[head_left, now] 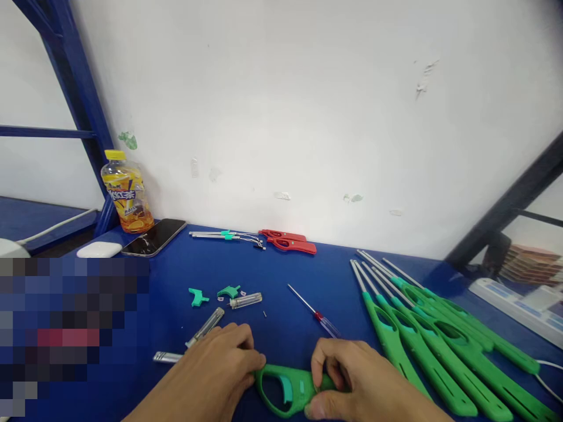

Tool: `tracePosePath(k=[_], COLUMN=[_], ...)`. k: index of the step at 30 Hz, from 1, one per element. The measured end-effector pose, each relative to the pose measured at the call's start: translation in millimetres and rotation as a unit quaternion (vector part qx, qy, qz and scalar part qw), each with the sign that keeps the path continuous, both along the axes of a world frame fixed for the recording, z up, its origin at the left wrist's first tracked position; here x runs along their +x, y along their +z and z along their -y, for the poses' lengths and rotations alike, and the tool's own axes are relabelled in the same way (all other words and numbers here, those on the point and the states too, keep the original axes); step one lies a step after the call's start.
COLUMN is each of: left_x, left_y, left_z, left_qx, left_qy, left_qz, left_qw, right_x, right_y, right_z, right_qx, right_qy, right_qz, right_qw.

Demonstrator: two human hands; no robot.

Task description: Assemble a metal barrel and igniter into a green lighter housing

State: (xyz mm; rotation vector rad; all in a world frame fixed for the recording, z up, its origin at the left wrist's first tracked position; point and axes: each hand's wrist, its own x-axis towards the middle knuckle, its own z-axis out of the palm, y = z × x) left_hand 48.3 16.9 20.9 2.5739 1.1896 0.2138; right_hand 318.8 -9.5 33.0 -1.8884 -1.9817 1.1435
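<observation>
A green long-neck lighter body point(302, 384) lies across the front of the blue table with a teal trigger in its finger loop. My left hand point(229, 357) is closed at its left end, thumb and fingers pinched there. Around its handle at the right, my right hand point(352, 375) is closed, with the handle's end hidden. Just beyond my left hand lie a clear fuel tank point(206, 326), another tank point(246, 300) and two loose teal triggers point(199, 297). A metal tube point(167, 357) sticks out beside my left forearm. The screwdriver point(314, 312) rests beyond my right hand.
Several green lighters point(417, 328) with metal necks fan out at right. Red lighter shells point(290, 241) and metal tubes with wires point(226, 235) lie by the wall. A drink bottle point(127, 193), a phone point(155, 237) and a white case point(99, 250) stand left; a power strip point(521, 308) is far right.
</observation>
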Motion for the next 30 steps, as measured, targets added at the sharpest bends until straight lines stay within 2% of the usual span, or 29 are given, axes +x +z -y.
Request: tracePosePath(k=[3,5,6,8,11,12,16,20,24,27,30], left_x=[-11,-20,-23,-26,-22,-19,-11,-17,-20,-14,-10], left_y=[-9.4,-14.9,-15.4,-10.8,3.0,6.2,4.2,-3.8,-1.2,6.0,10.7], left_z=[2,1,0,-1,-2,-2,-1,0,-2,-5,-8], left_qx=[0.126,0.18,0.199,0.16,0.031,0.028,0.126,0.18,0.241,0.264,0.24], left_qy=[-0.046,-0.034,-0.008,0.016,0.024,0.018,-0.015,-0.032,-0.056,-0.055,-0.056], left_qz=[-0.005,-0.033,-0.042,-0.086,-0.146,-0.148,-0.098,-0.047,0.011,0.058,0.106], left_qw=[0.991,0.983,0.979,0.983,0.989,0.988,0.987,0.982,0.969,0.961,0.963], right_x=[2,2,2,3,3,3,0,-7,-8,-2,6], right_y=[-1.0,-1.7,-2.1,-2.8,-1.7,-0.3,8.4,12.3,16.1,24.9,33.6], right_z=[-1,-1,-1,-1,-1,0,3,3,4,11,22], right_qx=[-0.005,-0.006,-0.006,-0.01,-0.018,-0.017,0.009,0.041,0.055,0.028,0.044], right_qy=[0.009,0.006,0.005,0.006,0.009,0.014,0.05,0.052,0.071,0.028,-0.024], right_qz=[-0.012,-0.012,-0.011,-0.013,-0.008,-0.001,0.027,0.069,0.072,0.058,0.03], right_qw=[1.0,1.0,1.0,1.0,1.0,1.0,0.998,0.995,0.993,0.997,0.998])
